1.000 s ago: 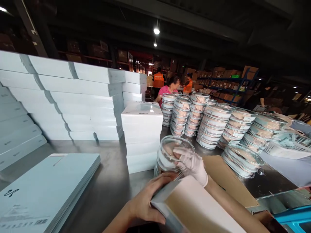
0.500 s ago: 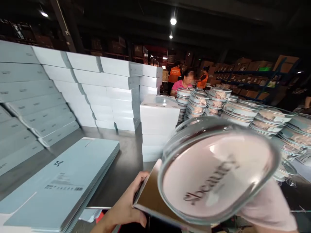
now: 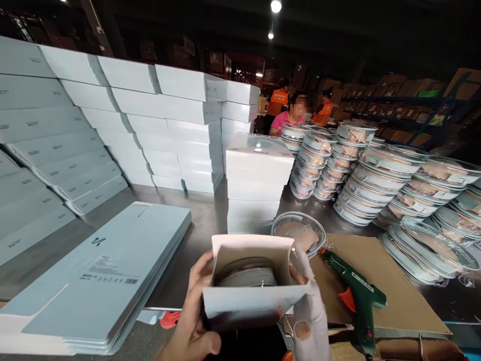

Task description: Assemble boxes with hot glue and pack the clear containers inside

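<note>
An open-topped white cardboard box [image 3: 259,302] is held upright in front of me. My left hand [image 3: 197,306] grips its left side, the thumb low at the near corner. On its right side, my right hand [image 3: 310,301], in a pale glove with bare skin showing through, is closed on the wall. Down inside the box sits a round, clear-lidded container [image 3: 246,275], its lower part hidden by the walls. Just beyond the box stands another clear round container [image 3: 298,233] with pinkish contents.
A green glue gun [image 3: 356,286] lies on a cardboard sheet [image 3: 406,296] at right. Tall stacks of round containers [image 3: 376,185] stand behind it. Flat pale-blue cartons [image 3: 112,265] lie at left, before a wall of white boxes [image 3: 150,125]. A person in pink [image 3: 287,119] is across the table.
The round container in my right hand has gone down into the box. That hand now holds the box's right side. The view has tipped down, showing the glue gun.
</note>
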The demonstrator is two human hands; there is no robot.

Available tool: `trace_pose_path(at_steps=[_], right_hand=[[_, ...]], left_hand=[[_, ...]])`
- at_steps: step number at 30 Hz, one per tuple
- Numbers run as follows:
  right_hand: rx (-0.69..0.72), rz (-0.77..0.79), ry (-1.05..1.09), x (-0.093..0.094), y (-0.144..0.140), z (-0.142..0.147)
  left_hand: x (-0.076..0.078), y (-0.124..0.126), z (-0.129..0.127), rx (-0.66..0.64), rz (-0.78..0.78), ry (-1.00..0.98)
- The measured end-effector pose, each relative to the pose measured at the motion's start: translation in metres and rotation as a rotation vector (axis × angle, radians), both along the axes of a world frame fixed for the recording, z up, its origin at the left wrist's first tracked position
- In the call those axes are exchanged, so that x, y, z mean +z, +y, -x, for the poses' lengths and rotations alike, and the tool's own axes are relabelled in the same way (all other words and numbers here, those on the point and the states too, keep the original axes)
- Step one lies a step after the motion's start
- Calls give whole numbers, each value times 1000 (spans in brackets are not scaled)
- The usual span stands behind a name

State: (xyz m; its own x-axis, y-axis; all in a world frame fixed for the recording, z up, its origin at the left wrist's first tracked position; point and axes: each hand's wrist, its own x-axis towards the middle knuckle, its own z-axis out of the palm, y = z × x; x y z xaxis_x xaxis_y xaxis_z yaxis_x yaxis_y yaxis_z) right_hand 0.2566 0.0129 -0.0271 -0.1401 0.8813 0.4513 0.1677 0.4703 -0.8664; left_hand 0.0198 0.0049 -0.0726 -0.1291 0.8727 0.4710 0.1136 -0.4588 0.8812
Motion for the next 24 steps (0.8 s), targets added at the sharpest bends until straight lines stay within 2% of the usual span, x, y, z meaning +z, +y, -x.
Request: trace_pose_path(at_steps=[3, 5, 7, 10, 12, 14, 16, 17, 18, 20, 21, 24], right_hand=[[-58, -36, 50, 4, 0, 10], [-114, -40, 40, 6, -1, 19], [-157, 43, 62, 7, -2, 29], [-120, 125, 144, 12, -3, 29], [-110, 65, 131, 17, 0, 3], [-246, 39, -48, 21, 6, -45], [-691, 162, -352, 22, 12, -104], [-830, 340, -508, 20, 13, -131], [-884, 504, -593, 17, 14, -154], [-854, 698, -618, 8, 11, -183], [-805, 734, -572, 2, 7, -189], [-691, 671, -381, -9, -11, -192]], left_hand=[[16, -4, -9, -4, -116, 46], [28, -7, -19, 56, -62, 60], [39, -9, -29, 174, -1, 15], [53, -14, -39, 283, 10, -107], [60, -18, -36, 241, 111, -77], [63, -20, -25, 154, 279, 64], [61, -20, -7, 61, 353, 192], [59, -18, 3, 18, 333, 243], [57, -15, 11, -27, 296, 305], [54, -6, 26, -99, 192, 434], [54, -2, 30, -108, 145, 481], [63, 9, 35, -24, 43, 506]])
